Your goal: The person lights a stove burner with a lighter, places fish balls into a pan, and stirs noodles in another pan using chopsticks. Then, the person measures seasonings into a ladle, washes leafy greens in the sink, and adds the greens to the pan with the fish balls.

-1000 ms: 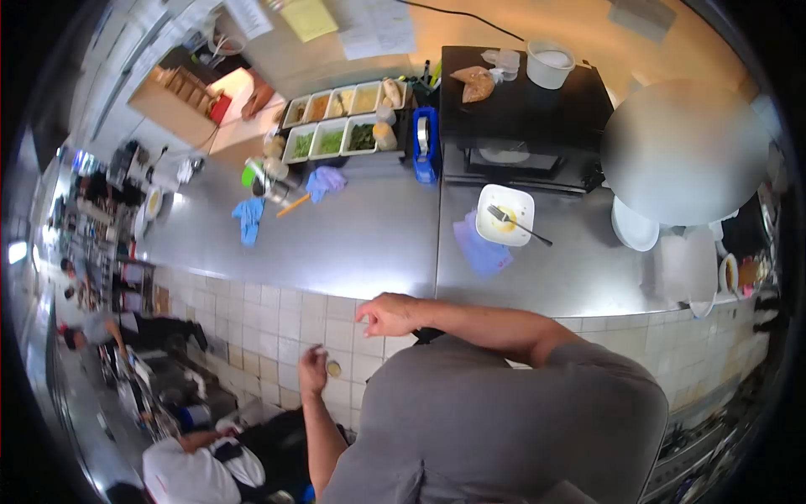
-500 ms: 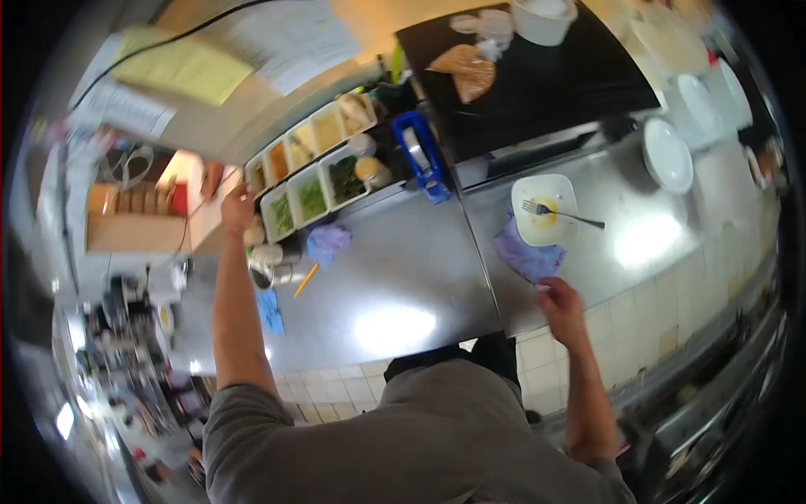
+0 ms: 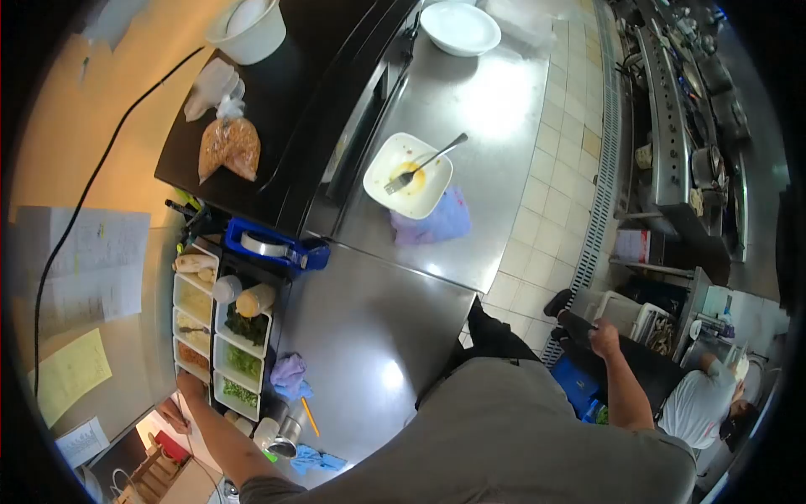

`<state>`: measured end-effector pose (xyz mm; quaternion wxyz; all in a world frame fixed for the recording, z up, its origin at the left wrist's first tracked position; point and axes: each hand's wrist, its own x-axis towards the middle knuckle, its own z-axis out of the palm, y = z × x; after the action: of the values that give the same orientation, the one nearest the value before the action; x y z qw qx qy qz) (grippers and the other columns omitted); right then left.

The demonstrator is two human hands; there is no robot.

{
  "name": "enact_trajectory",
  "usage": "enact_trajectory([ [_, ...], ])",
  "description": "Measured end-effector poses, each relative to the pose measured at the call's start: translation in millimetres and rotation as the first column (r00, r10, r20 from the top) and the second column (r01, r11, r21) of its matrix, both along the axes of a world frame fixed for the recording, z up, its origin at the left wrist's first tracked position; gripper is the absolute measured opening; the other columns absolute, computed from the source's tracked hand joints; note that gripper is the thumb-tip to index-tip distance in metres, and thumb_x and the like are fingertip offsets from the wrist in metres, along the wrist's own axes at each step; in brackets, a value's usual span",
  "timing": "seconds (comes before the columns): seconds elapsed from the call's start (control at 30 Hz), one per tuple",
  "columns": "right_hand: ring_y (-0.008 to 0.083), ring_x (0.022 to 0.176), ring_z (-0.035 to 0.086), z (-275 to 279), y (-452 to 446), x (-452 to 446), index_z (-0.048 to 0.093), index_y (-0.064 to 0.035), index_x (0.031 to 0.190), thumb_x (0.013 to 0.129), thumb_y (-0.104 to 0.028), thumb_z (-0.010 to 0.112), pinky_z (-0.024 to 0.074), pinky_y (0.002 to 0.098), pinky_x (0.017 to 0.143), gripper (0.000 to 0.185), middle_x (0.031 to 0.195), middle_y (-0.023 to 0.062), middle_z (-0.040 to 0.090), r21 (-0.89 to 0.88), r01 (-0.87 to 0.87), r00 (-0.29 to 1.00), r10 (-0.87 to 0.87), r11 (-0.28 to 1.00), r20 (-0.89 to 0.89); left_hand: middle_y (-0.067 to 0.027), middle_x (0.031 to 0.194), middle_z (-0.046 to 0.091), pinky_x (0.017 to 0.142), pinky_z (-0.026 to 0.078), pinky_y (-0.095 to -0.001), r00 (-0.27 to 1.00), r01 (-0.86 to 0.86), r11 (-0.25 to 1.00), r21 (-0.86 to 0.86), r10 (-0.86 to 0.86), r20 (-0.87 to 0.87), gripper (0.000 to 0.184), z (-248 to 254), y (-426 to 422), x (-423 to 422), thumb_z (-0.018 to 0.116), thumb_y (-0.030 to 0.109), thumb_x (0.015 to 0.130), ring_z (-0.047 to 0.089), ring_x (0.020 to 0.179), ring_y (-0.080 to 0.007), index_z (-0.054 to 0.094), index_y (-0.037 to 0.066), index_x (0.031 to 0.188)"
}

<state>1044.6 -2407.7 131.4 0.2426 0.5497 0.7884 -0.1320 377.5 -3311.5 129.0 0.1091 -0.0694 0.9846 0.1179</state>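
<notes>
My left hand (image 3: 191, 386) reaches to the left end of the topping trays, beside a white tray of orange-brown bits (image 3: 192, 356); its fingers are mostly hidden. Trays of chopped greens (image 3: 242, 361) stand next to it. My right hand (image 3: 603, 338) is raised on the right, away from the counter, fingers curled; whatever it holds is too small to make out. A square white bowl (image 3: 409, 175) with yellow residue and a fork (image 3: 426, 164) rests partly over a purple cloth (image 3: 437, 220) on the steel counter (image 3: 361, 323).
Another person's hand (image 3: 174, 416) shows near the pass opening. A blue tape dispenser (image 3: 273, 245) stands beside the trays, near steel containers (image 3: 288, 437) and blue gloves (image 3: 317, 459). A co-worker (image 3: 695, 407) is at the lower right, and a stove (image 3: 672, 151) lies beyond the tiled floor.
The view has swung round to the right, bringing the stove side in. My left hand has reached forward over the trays' left end; my right hand has left the purple cloth's side.
</notes>
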Motion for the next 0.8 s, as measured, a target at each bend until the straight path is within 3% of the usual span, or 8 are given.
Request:
enact_trajectory([
  [0.1,0.0376,0.109,0.062,6.4,-29.0,-18.9,0.064,-0.0015,0.117,0.085,-0.021,0.066,0.0488,0.0410,0.097,0.038,0.117,0.0194,0.066,-0.307,-0.074,0.990,0.108,0.949,0.095,-0.0209,0.087,0.072,0.071,0.053,-0.0466,0.997,0.076,0.995,-0.061,-0.076,-0.001,0.024,-3.5,-17.3,0.0,0.061,0.014,0.085,0.070,0.082,-0.0348,0.069,-0.003,0.100],
  [0.17,0.0351,0.109,0.063,-11.4,-25.3,-26.5,0.063,-0.0005,0.118,0.085,-0.021,0.066,0.0497,0.0402,0.095,0.039,0.117,0.0177,0.067,-0.427,-0.214,0.963,0.263,0.879,0.059,-0.0212,0.086,0.071,0.070,0.053,-0.0465,0.966,0.070,0.996,-0.046,-0.057,0.252,0.022,11.5,-6.8,0.0,0.061,0.013,0.084,0.070,0.081,-0.0370,0.068,-0.004,0.096],
  [0.2,0.0340,0.108,0.064,-24.9,-20.5,-27.7,0.063,-0.0002,0.119,0.085,-0.022,0.066,0.0504,0.0398,0.093,0.040,0.116,0.0174,0.067,-0.470,-0.227,0.959,0.280,0.853,0.045,-0.0211,0.090,0.072,0.073,0.052,-0.0458,0.964,0.052,0.998,0.047,-0.062,0.260,0.023,47.6,39.0,15.6,0.059,0.013,0.085,0.069,0.085,-0.0365,0.067,-0.004,0.098],
  [0.3,0.0325,0.099,0.068,-31.3,-6.0,-58.1,0.061,-0.0006,0.122,0.085,-0.022,0.065,0.0530,0.0397,0.085,0.043,0.108,0.0196,0.069,-0.474,-0.206,0.977,0.157,0.856,-0.141,-0.0220,0.096,0.071,0.078,0.051,-0.0446,0.960,0.229,0.946,0.230,-0.258,0.105,0.024,47.7,52.6,28.9,0.059,0.013,0.085,0.068,0.092,-0.0359,0.066,-0.003,0.102],
  [0.33,0.0323,0.097,0.069,-25.2,-4.1,-75.5,0.060,-0.0007,0.123,0.085,-0.022,0.065,0.0534,0.0397,0.084,0.044,0.106,0.0200,0.070,-0.468,-0.228,0.968,0.147,0.854,-0.202,-0.0226,0.104,0.069,0.084,0.050,-0.0429,0.969,0.159,0.984,0.083,-0.172,0.177,0.027,29.5,24.8,19.9,0.059,0.013,0.085,0.066,0.100,-0.0356,0.065,-0.002,0.107],
  [0.53,0.0327,0.093,0.069,30.8,-6.9,-134.6,0.060,-0.0010,0.123,0.082,-0.020,0.067,0.0534,0.0389,0.085,0.046,0.100,0.0197,0.071,-0.376,-0.067,0.983,-0.002,0.924,-0.181,-0.0213,0.105,0.070,0.084,0.050,-0.0429,0.972,0.233,0.970,-0.069,-0.231,0.028,0.028,3.4,7.5,12.9,0.062,0.017,0.085,0.066,0.100,-0.0364,0.066,-0.001,0.107],
  [0.73,0.0339,0.098,0.068,16.4,1.4,-86.9,0.061,-0.0021,0.123,0.080,-0.019,0.069,0.0526,0.0395,0.090,0.047,0.107,0.0215,0.069,-0.257,-0.196,0.980,0.178,0.946,-0.095,-0.0205,0.102,0.071,0.080,0.052,-0.0444,0.996,0.083,0.996,-0.025,-0.084,-0.039,0.041,19.9,15.7,20.5,0.068,0.035,0.083,0.068,0.096,-0.0372,0.068,0.003,0.109],
  [0.8,0.0338,0.100,0.067,26.7,-4.8,-81.2,0.061,-0.0024,0.123,0.080,-0.020,0.069,0.0523,0.0393,0.091,0.047,0.108,0.0208,0.069,-0.261,-0.124,0.992,0.118,0.957,-0.041,-0.0202,0.102,0.071,0.081,0.053,-0.0446,0.995,0.094,0.991,-0.092,-0.095,-0.005,0.040,5.1,4.9,7.7,0.068,0.034,0.083,0.068,0.096,-0.0375,0.068,0.004,0.109],
])
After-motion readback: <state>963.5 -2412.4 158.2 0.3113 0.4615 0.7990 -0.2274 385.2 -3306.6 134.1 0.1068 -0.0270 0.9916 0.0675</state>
